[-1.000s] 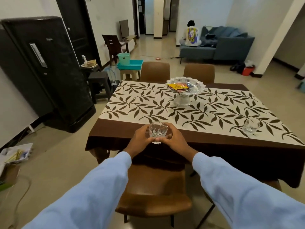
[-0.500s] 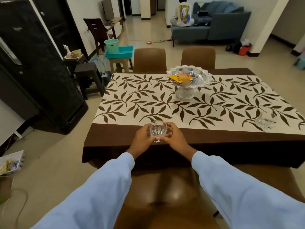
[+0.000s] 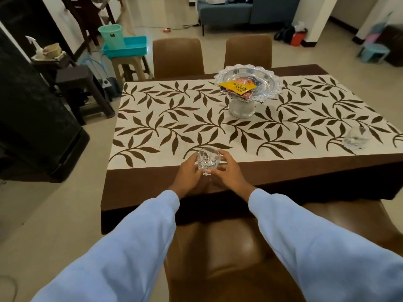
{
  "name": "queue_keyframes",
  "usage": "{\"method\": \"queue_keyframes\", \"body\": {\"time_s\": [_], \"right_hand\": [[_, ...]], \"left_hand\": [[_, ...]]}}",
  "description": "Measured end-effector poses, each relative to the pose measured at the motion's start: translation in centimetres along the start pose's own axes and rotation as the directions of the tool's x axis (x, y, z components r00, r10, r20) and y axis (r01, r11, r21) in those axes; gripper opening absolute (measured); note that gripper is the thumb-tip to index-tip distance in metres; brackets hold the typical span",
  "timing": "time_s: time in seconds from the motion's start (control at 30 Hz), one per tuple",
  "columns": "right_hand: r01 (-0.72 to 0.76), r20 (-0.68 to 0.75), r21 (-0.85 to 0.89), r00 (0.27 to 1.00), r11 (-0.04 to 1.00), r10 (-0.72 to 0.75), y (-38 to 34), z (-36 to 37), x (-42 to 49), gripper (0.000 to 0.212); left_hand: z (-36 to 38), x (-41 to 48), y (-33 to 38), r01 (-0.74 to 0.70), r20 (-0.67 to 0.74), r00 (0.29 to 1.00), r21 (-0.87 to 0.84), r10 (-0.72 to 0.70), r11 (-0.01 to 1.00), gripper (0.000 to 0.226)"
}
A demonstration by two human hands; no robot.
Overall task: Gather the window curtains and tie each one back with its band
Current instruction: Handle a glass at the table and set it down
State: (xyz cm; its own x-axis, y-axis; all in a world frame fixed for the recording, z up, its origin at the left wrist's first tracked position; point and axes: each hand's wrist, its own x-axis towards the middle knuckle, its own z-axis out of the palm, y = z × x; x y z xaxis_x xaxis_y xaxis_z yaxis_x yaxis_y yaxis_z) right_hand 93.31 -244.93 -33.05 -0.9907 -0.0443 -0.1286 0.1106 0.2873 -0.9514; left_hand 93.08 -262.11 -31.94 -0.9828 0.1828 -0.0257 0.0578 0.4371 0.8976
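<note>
Two hands are closing round one small cut-glass tumbler [image 3: 207, 159] at the near edge of the tabletop [image 3: 165, 127]: left hand [image 3: 189, 175] is cupping its left side w/ fingers curled in, right hand [image 3: 226, 172] is wrapping the other side, thumb and fingertips on the glass, so both grips are shut on the same piece. Can't tell if its base is touching the cloth or hanging just above the brown border. A second glass [image 3: 356, 138] is sitting well apart, near the right edge, and a glass pedestal bowl [image 3: 247, 83] w/ snack packets is standing further back, toward the far side. As for the task's own things, no curtain, window or tie-back band is showing anywhere in view, so the tying work is not yet begun, imo. Risks from here: the glass is sitting right at the tabletop's edge above a chair seat [image 3: 229, 258] and hard floor, so a loose release or a sleeve brushing it while turning away is likely to tip it off and break it. Smooth faceted glass is apt to slip from fingertips. Tugging the cloth by accident is also going to shift the bowl & the other glass.
</note>
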Motion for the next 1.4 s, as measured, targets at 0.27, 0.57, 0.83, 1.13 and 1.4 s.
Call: {"method": "queue_keyframes", "body": {"time_s": [0.27, 0.57, 0.83, 1.13, 1.4], "right_hand": [[-0.010, -0.044, -0.031, 0.999, 0.999, 0.009, 0.0, 1.7, 2.3, 0.072], [-0.072, -0.074, -0.035, 0.995, 0.997, 0.069, 1.5, 1.7, 4.6, 0.065], [-0.081, -0.049, -0.015, 0.996, 0.997, 0.080, 3.3, 1.1, 5.2, 0.068], [-0.143, -0.059, -0.014, 0.988, 0.990, 0.142, 4.1, 1.3, 5.1, 0.065], [-0.160, -0.081, -0.116, 0.985, 0.980, 0.151, 4.0, 1.5, 2.1, 0.064]], "left_hand": [[-0.6, 2.3, -1.0, 0.049, -0.003, 0.999, -0.035, -0.049, 0.998, 0.045], [0.1, 3.5, -2.0, 0.170, 0.146, 0.979, -0.229, -0.139, 0.958, 0.056], [1.6, 4.0, -3.6, 0.267, 0.261, 0.946, -0.298, -0.191, 0.916, 0.076], [2.8, 3.6, -4.1, 0.296, 0.203, 0.944, -0.183, -0.259, 0.937, 0.068], [3.8, 0.2, -2.3, 0.215, 0.100, 0.972, -0.007, -0.213, 0.977, 0.038]]}}
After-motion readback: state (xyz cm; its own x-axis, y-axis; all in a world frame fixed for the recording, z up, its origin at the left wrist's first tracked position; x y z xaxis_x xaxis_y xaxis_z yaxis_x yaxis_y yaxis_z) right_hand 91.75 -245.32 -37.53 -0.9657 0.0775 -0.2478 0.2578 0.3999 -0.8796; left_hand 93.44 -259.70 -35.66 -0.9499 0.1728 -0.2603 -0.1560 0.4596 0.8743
